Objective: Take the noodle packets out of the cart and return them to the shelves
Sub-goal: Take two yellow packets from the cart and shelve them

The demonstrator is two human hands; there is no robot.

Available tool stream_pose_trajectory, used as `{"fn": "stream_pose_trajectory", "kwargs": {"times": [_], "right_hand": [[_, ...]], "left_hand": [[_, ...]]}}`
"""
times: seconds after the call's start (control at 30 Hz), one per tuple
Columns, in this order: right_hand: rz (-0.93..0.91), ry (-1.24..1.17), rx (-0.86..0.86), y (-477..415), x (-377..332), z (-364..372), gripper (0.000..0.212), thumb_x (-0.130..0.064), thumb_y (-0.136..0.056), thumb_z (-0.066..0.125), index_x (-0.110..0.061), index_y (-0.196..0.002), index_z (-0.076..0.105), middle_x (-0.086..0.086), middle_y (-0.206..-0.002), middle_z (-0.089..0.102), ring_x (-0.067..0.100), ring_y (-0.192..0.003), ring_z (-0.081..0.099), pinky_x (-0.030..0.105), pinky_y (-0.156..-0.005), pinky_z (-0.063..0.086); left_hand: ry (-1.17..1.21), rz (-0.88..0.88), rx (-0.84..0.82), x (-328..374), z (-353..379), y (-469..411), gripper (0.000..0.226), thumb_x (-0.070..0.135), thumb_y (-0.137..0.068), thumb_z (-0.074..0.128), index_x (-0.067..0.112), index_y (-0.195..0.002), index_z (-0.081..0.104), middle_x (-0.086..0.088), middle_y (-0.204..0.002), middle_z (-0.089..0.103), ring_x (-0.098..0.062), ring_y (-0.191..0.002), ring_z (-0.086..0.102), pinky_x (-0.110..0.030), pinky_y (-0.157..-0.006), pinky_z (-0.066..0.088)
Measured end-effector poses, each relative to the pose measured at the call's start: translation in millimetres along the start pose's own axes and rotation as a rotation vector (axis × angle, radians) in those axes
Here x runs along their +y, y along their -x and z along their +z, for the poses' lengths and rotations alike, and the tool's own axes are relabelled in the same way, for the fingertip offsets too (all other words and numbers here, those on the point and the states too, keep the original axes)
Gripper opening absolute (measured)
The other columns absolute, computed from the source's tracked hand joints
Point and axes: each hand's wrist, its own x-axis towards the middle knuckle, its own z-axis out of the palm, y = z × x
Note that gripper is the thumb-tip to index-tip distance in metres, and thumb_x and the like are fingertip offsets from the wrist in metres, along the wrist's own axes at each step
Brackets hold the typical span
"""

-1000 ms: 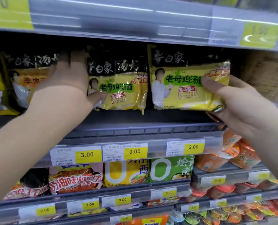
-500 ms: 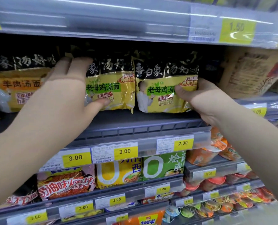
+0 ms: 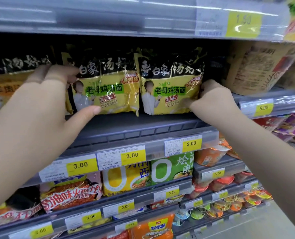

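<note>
A person's left hand (image 3: 45,104) holds the left noodle packet (image 3: 107,90), fingers together at its upper left corner and thumb spread to its lower edge. Just beside it, the right noodle packet (image 3: 170,90) stands upright on the grey shelf (image 3: 143,133), its right edge clamped in the right hand's (image 3: 215,100) curled fingers. Shelving looks nearly done. Next, probably: square both packets, let go, and return to the unseen cart.

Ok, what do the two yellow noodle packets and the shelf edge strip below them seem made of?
The left yellow packet and right yellow packet: thin glossy plastic film, judging by crinkles and light glints. The shelf edge strip: apparently clear smooth plastic over paper price labels, given its sheen.
</note>
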Motion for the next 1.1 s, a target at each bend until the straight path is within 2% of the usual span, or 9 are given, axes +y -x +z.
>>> {"fn": "stream_pose_trajectory", "kwargs": {"times": [0.1,0.2,0.3,0.37,0.5,0.67,0.73,0.8,1.1], "right_hand": [[-0.009,-0.012,-0.001,20,-3,-12,0.043,-0.039,-0.086,0.077,-0.010,-0.109,0.053,0.010,-0.103,0.070,0.029,-0.091,0.063,0.028,-0.065,0.042],[-0.091,0.022,-0.022,52,-12,-32,0.050,-0.042,-0.089,0.075,-0.008,-0.120,0.056,0.009,-0.115,0.068,0.030,-0.109,0.063,0.032,-0.082,0.045],[-0.192,-0.106,-0.121,93,-24,-46,0.059,-0.052,-0.088,0.072,-0.016,-0.132,0.056,-0.001,-0.129,0.064,0.019,-0.122,0.060,0.039,-0.104,0.049],[-0.250,-0.227,-0.219,122,-43,-56,0.063,-0.059,-0.086,0.068,-0.029,-0.139,0.054,-0.017,-0.136,0.060,0.003,-0.128,0.055,0.033,-0.112,0.046],[-0.417,-0.344,-0.396,167,-95,-91,0.063,-0.071,-0.080,0.059,-0.040,-0.135,0.054,-0.033,-0.130,0.058,-0.014,-0.125,0.052,0.023,-0.111,0.044],[-0.558,-0.577,-0.502,204,-161,-138,0.051,-0.062,-0.079,0.065,-0.045,-0.127,0.060,-0.031,-0.123,0.067,-0.012,-0.118,0.060,0.015,-0.104,0.048],[-0.624,-0.721,-0.535,219,-188,-153,0.046,-0.055,-0.079,0.068,-0.040,-0.122,0.064,-0.023,-0.118,0.072,-0.003,-0.116,0.065,0.020,-0.101,0.051],[-0.691,-0.853,-0.569,233,-210,-164,0.042,-0.048,-0.080,0.070,-0.036,-0.120,0.066,-0.015,-0.115,0.074,0.003,-0.113,0.068,0.021,-0.098,0.053],[-0.944,-1.103,-0.874,307,-281,-159,0.040,-0.041,-0.075,0.072,-0.030,-0.113,0.070,-0.009,-0.108,0.077,0.007,-0.104,0.072,0.015,-0.085,0.055]], "left_hand": [[-0.106,-0.027,-0.015,4,-13,2,0.060,0.082,-0.076,0.056,0.063,-0.130,0.037,-0.013,-0.132,0.058,-0.040,-0.117,0.059,-0.062,-0.095,0.051],[-0.254,0.039,-0.065,23,-33,12,0.070,0.064,-0.084,0.058,0.021,-0.138,0.047,-0.019,-0.124,0.060,-0.045,-0.110,0.058,-0.060,-0.091,0.052],[-0.270,0.074,-0.141,32,-63,28,0.069,0.066,-0.094,0.053,0.017,-0.141,0.045,-0.010,-0.128,0.056,-0.035,-0.121,0.054,-0.051,-0.097,0.049],[-0.207,0.068,-0.170,40,-90,43,0.070,0.067,-0.094,0.045,0.020,-0.145,0.042,0.002,-0.132,0.051,-0.022,-0.125,0.052,-0.038,-0.101,0.047],[-0.190,0.050,-0.157,54,-164,67,0.070,0.067,-0.093,0.044,0.024,-0.147,0.038,0.009,-0.129,0.053,-0.012,-0.123,0.052,-0.031,-0.100,0.045],[-0.216,0.058,-0.079,86,-265,78,0.064,0.064,-0.091,0.051,0.026,-0.143,0.046,0.024,-0.128,0.049,0.008,-0.112,0.046,-0.016,-0.090,0.043],[-0.162,0.028,-0.012,108,-295,89,0.060,0.065,-0.090,0.053,0.033,-0.141,0.047,0.027,-0.130,0.053,0.014,-0.116,0.049,-0.011,-0.096,0.043],[-0.113,-0.011,0.070,130,-317,105,0.056,0.063,-0.089,0.057,0.037,-0.138,0.050,0.031,-0.132,0.053,0.014,-0.124,0.049,-0.008,-0.097,0.043],[-0.164,-0.280,0.310,172,-386,218,0.055,0.053,-0.091,0.064,0.027,-0.139,0.054,0.021,-0.133,0.059,-0.004,-0.130,0.055,-0.026,-0.099,0.051]]}}
